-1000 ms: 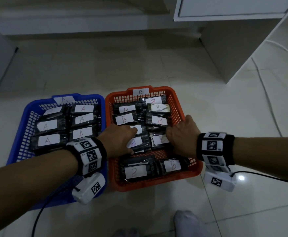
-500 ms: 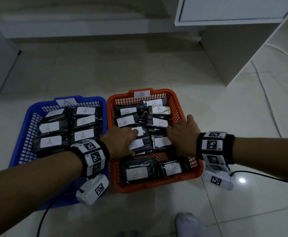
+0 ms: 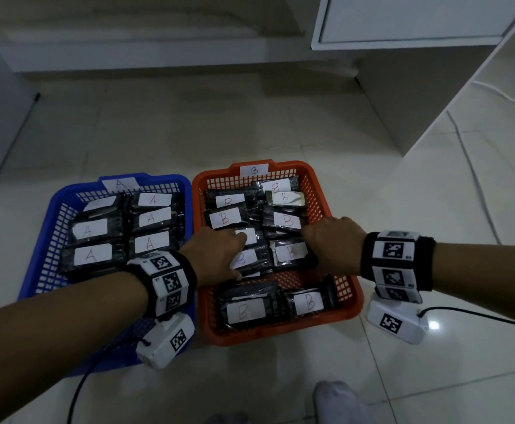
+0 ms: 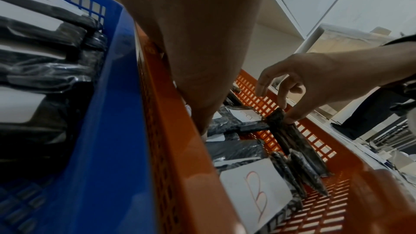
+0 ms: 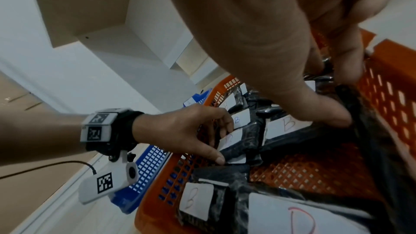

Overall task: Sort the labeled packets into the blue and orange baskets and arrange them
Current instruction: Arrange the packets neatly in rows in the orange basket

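The blue basket (image 3: 51,228) marked A holds several black packets with A labels. Beside it, the orange basket (image 3: 317,191) marked B holds several B packets. Both hands reach into the orange basket's middle row. My left hand (image 3: 235,255) grips a B packet (image 3: 244,260), its thumb (image 5: 219,158) under the near edge and its fingers (image 5: 227,127) on the label. My right hand (image 3: 311,243) pinches the right end of the neighbouring B packet (image 3: 290,252) between thumb (image 5: 333,116) and fingers. In the left wrist view that right hand (image 4: 286,113) pinches the packet's dark end (image 4: 278,118).
Two more B packets (image 3: 308,302) lie along the orange basket's near wall, with bare mesh (image 3: 296,280) between them and the hands. A white cabinet (image 3: 403,87) stands at the back right, a cable (image 3: 470,166) runs over the tiles, and a socked foot (image 3: 338,402) is below.
The head view has tipped slightly, so the baskets sit lower in frame. Both hands stay on the same two middle packets with hardly any movement.
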